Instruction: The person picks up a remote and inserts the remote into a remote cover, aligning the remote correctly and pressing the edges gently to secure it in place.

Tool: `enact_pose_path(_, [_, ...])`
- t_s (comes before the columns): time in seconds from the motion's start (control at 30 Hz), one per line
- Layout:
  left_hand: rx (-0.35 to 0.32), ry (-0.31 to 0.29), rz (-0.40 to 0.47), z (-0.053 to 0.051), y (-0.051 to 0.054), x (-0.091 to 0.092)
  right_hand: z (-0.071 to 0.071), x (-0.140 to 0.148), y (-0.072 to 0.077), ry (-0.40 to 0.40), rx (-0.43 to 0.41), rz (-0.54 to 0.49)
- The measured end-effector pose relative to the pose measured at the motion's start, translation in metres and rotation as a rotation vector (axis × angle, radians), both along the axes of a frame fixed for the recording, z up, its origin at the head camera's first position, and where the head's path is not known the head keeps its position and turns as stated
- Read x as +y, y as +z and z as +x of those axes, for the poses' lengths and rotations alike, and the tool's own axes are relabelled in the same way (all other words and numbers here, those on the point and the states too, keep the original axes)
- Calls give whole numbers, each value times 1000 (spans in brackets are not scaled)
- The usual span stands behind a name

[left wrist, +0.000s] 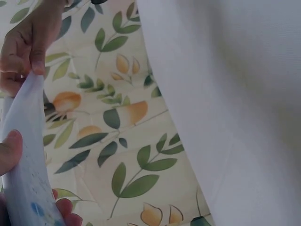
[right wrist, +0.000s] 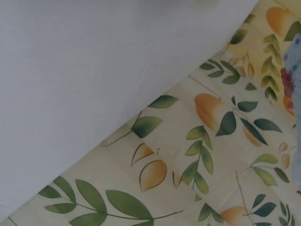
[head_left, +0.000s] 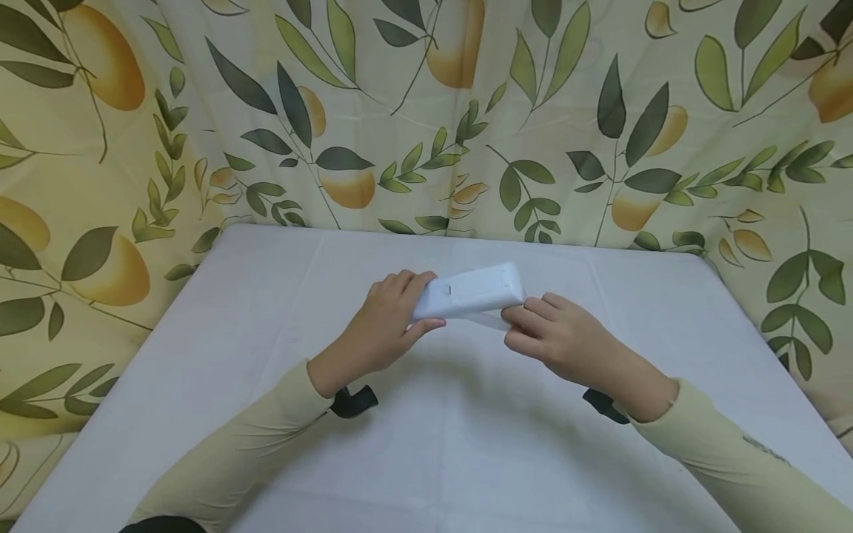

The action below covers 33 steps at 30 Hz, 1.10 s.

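Note:
A white remote control point(head_left: 476, 289) is held above the table, its back with the battery cover facing the head camera. My left hand point(head_left: 386, 318) grips its left end, thumb below and fingers over the top. A thin translucent sleeve point(head_left: 489, 320) hangs off its underside, and my right hand point(head_left: 560, 337) pinches the sleeve's end near the remote's right end. In the left wrist view the sleeve point(left wrist: 30, 108) stretches up to the pinching fingers, with blurred blue marks showing lower down. Only a dotted strip of the sleeved remote point(right wrist: 296, 80) enters the right wrist view.
A white cloth covers the table point(head_left: 426, 459). Behind it and at the sides hangs a curtain point(head_left: 413, 111) printed with leaves and orange fruit. Dark straps point(head_left: 355, 401) sit at both wrists.

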<state>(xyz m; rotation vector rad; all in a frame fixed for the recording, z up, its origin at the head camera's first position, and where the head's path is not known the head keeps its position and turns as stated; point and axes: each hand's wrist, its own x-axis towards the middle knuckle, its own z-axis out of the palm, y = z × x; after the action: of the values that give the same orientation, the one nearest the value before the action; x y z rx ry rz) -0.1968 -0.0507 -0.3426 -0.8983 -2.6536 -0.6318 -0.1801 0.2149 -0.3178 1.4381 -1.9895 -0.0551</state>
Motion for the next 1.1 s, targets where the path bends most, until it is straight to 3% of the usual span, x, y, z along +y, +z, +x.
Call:
enact_pose_path(0.13, [29, 26, -37, 1, 0, -3, 1, 5, -3, -76, -8, 26])
enact_pose_path(0.27, [69, 49, -90, 2, -2, -6, 1, 8, -7, -140, -56, -9])
enact_pose_path(0.43, [112, 55, -112, 1, -5, -7, 1, 10, -11, -129, -42, -56])
enact_pose_path(0.53, [130, 62, -125, 1, -8, -7, 2, 11, -10, -99, -76, -58])
enact_pose_path(0.73, [171, 57, -141, 0, -15, -4, 2, 11, -6, -75, -260, -39])
enact_pose_path(0.83, [184, 36, -157, 0, -16, -1, 1, 12, -5, -83, -358, -84])
enact_pose_path(1.1, [242, -24, -188, 0, -17, 6, -12, 15, 2, -200, -634, -214])
